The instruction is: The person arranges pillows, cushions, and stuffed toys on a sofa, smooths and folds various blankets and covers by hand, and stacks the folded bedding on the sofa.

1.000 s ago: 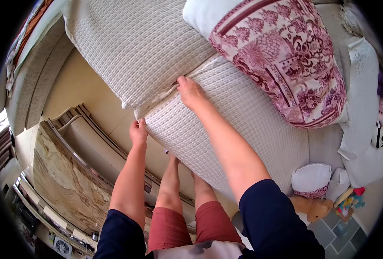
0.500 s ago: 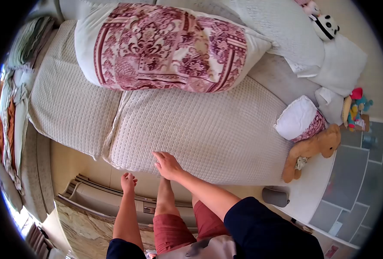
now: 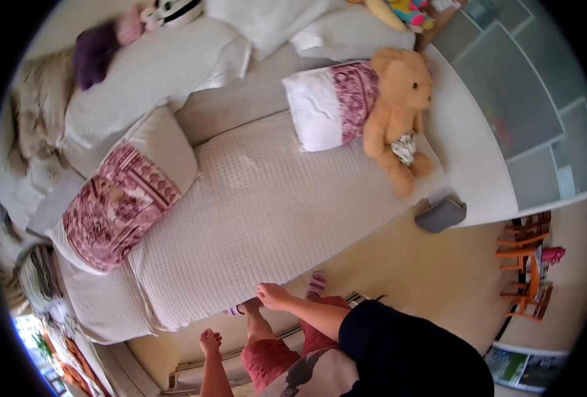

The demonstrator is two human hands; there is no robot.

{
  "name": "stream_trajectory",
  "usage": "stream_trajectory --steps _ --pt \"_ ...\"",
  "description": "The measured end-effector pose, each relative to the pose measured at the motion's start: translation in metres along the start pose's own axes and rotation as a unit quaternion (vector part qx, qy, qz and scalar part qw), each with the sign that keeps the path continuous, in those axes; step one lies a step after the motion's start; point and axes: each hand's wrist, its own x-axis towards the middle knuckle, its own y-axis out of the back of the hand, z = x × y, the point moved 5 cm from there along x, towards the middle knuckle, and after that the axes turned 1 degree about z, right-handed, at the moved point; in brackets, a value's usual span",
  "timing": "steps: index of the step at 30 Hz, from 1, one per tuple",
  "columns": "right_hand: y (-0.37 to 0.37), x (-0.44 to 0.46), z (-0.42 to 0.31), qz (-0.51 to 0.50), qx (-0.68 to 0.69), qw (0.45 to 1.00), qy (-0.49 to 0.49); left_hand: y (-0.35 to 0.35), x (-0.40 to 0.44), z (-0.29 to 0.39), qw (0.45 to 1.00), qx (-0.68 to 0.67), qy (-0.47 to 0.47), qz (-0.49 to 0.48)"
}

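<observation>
My right hand (image 3: 275,296) is at the front edge of the sofa seat, its fingers curled in and nothing visible in them. Whether it touches the cream textured seat cover (image 3: 253,198) I cannot tell. Lower and to the left, my left hand (image 3: 210,341) hangs in front of the sofa with loosely curled fingers and nothing in them. A large white and burgundy patterned pillow (image 3: 121,205) lies at the left of the seat. At the right end, a brown teddy bear (image 3: 396,112) rests beside a smaller white and burgundy pillow (image 3: 333,106).
Pale cushions (image 3: 154,73) and plush toys (image 3: 95,56) line the sofa back. A grey pouch-like object (image 3: 441,215) is by the right end. Behind my legs stands a low table (image 3: 194,377). Orange-brown chairs (image 3: 528,271) are at the far right.
My view has turned toward the sofa's right end, so the large pillow appears further left and the bear nearer the middle. My right hand's fingers have gone from stretched out to curled.
</observation>
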Motion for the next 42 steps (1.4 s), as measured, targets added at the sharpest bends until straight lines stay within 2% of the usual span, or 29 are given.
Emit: stream_trajectory --steps 1,4,5,6,8,9,11,13,16,18,20,21,24,26,28,31,32,34,38,40,42 --pt "0.025 -0.011 0.013 0.015 0.008 1.0 -0.018 -0.017 -0.002 -0.004 0.998 0.045 -0.033 -0.009" --pt "0.106 -0.043 0.076 0.102 0.035 0.993 -0.042 -0.087 -0.046 0.02 0.982 0.072 0.171 -0.027" --pt "0.139 -0.055 0.093 0.122 0.027 0.989 -0.081 -0.115 -0.06 0.038 0.981 0.054 0.181 -0.043" --pt "0.173 -0.067 0.109 0.14 0.019 0.983 -0.121 -0.147 -0.065 0.056 0.982 0.071 0.155 -0.076" --pt "0.222 -0.088 0.151 0.222 0.053 0.954 -0.196 -0.213 -0.084 0.113 0.974 0.161 0.042 -0.156" --pt "0.246 -0.096 0.163 0.239 0.062 0.948 -0.2 -0.243 -0.084 0.136 0.959 0.208 -0.041 -0.191" --pt "0.282 -0.12 0.187 0.301 0.087 0.914 -0.258 -0.3 -0.112 0.203 0.927 0.234 -0.148 -0.254" --pt "0.299 -0.135 0.205 0.33 0.106 0.901 -0.261 -0.345 -0.142 0.262 0.912 0.232 -0.183 -0.283" --pt "0.306 -0.147 0.226 0.378 0.113 0.882 -0.258 -0.385 -0.16 0.302 0.898 0.231 -0.208 -0.31" --pt "0.307 -0.157 0.228 0.404 0.108 0.87 -0.26 -0.398 -0.158 0.309 0.891 0.236 -0.214 -0.323" --pt "0.3 -0.168 0.232 0.341 0.133 0.872 -0.326 -0.401 -0.144 0.295 0.87 0.304 -0.193 -0.336" --pt "0.298 -0.174 0.233 0.341 0.133 0.871 -0.326 -0.398 -0.135 0.288 0.861 0.339 -0.185 -0.332" --pt "0.291 -0.186 0.25 0.318 0.154 0.874 -0.332 -0.375 -0.079 0.255 0.823 0.444 -0.159 -0.317" --pt "0.295 -0.192 0.268 0.308 0.16 0.871 -0.347 -0.368 -0.069 0.26 0.775 0.517 -0.171 -0.321" --pt "0.304 -0.196 0.281 0.29 0.141 0.875 -0.361 -0.365 -0.054 0.271 0.778 0.496 -0.192 -0.334" --pt "0.326 -0.194 0.298 0.313 0.111 0.867 -0.371 -0.373 -0.042 0.302 0.834 0.409 -0.171 -0.327" --pt "0.337 -0.189 0.298 0.319 0.111 0.863 -0.375 -0.38 -0.036 0.31 0.831 0.411 -0.174 -0.333" --pt "0.355 -0.185 0.298 0.344 0.113 0.846 -0.392 -0.382 -0.025 0.323 0.879 0.344 -0.135 -0.301" --pt "0.379 -0.171 0.307 0.381 0.114 0.841 -0.366 -0.399 -0.018 0.332 0.911 0.327 -0.019 -0.25" --pt "0.395 -0.166 0.309 0.339 0.072 0.858 -0.38 -0.419 -0.038 0.341 0.899 0.339 -0.042 -0.275" --pt "0.409 -0.16 0.335 0.37 0.069 0.844 -0.381 -0.44 -0.049 0.341 0.877 0.358 -0.066 -0.312"
